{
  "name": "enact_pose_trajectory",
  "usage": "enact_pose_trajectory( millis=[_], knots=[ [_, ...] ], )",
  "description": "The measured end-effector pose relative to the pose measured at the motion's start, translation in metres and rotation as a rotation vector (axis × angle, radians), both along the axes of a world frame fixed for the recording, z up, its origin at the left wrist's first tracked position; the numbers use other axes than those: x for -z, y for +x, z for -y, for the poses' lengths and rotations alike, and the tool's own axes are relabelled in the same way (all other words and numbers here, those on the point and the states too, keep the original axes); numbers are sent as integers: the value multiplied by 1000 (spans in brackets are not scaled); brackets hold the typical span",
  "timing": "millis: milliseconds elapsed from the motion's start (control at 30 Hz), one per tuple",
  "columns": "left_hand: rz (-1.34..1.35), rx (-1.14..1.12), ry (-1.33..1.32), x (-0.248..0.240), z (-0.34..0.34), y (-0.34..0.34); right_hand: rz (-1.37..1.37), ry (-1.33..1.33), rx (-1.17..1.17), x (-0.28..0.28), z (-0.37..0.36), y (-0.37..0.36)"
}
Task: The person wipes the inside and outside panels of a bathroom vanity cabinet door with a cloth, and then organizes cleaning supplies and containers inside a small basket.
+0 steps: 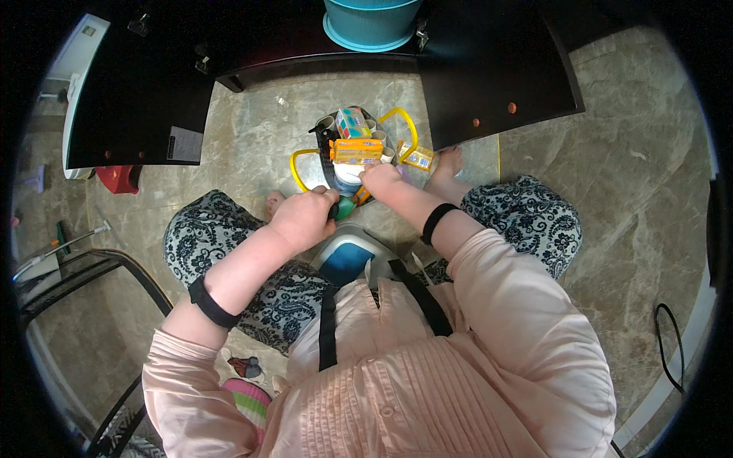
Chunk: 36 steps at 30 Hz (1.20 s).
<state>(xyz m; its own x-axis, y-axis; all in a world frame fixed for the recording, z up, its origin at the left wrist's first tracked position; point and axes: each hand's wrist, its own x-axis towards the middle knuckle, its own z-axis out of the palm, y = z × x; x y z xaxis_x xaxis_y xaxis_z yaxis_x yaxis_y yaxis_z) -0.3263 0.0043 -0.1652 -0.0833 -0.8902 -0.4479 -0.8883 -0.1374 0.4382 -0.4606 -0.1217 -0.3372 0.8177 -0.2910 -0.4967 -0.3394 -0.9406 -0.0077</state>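
Observation:
A dark basket (325, 162) with two yellow handles (416, 133) stands on the floor between my feet, packed with goods. Lying on top of it are an orange packet (357, 150) and a colourful box (352, 122). My left hand (300, 219) is closed at the basket's near left side, around a dark object (334, 211) whose kind I cannot make out. Just beside those fingers shows something green (347, 206). My right hand (382, 180) reaches the near right part of the basket, next to a white and blue container (350, 172); its fingertips are hidden.
Dark cabinet doors stand open at left (145, 91) and right (496, 84). A turquoise tub (372, 27) sits in the cabinet. Outside the basket lies a yellow packet (417, 156). Beneath me is a blue and white stool (347, 259). A black-framed rack (99, 263) stands left.

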Motion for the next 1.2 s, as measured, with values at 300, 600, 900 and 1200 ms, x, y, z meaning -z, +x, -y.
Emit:
enact_pose_trajectory(
  millis=[300, 600, 900, 1200],
  knots=[
    [69, 8, 55, 2, -12, 2, -155, 144, 71, -16, 4, 20],
    [-2, 40, -26, 1, -16, -8, -47, 73, 290, 15, 6, 24],
    [36, 111, -109, 4, -20, -20, 45, 131, 764, -7, -21, 45],
    [86, 126, -159, 5, -28, -30, 153, 151, 890, -3, -22, 42]
  ],
)
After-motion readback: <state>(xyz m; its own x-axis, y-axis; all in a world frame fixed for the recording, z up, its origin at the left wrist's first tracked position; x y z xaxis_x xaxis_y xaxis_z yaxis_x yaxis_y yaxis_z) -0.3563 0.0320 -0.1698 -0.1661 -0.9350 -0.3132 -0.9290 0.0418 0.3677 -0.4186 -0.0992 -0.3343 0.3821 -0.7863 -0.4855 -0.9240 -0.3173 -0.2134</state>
